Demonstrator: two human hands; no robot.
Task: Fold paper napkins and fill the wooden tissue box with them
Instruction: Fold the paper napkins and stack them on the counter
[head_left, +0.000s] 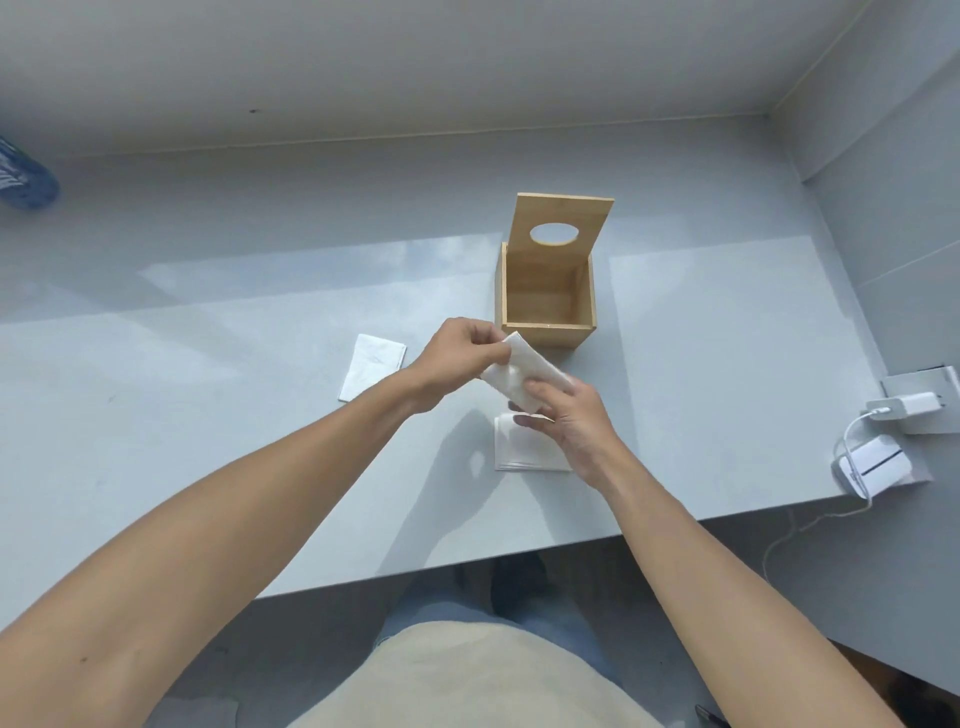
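At frame centre, our left hand (464, 349) and right hand (567, 419) pinched a folded napkin (519, 373) just below the open wooden tissue box (546, 291).

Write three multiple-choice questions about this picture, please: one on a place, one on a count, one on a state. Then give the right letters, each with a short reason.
1. Where does the napkin stack lie?
A. inside the wooden box
B. on the table, below the right hand
C. on the floor

2. How many hands hold the napkin being folded?
A. none
B. one
C. two

3. In what state is the wooden tissue box?
A. lid up, nothing seen inside
B. lid shut
C. lid up, full of napkins

Answers: 1 B, the stack rests on the table under the right hand. 2 C, the left hand and the right hand both pinch it. 3 A, the lid stands up and the bare wooden inside shows.
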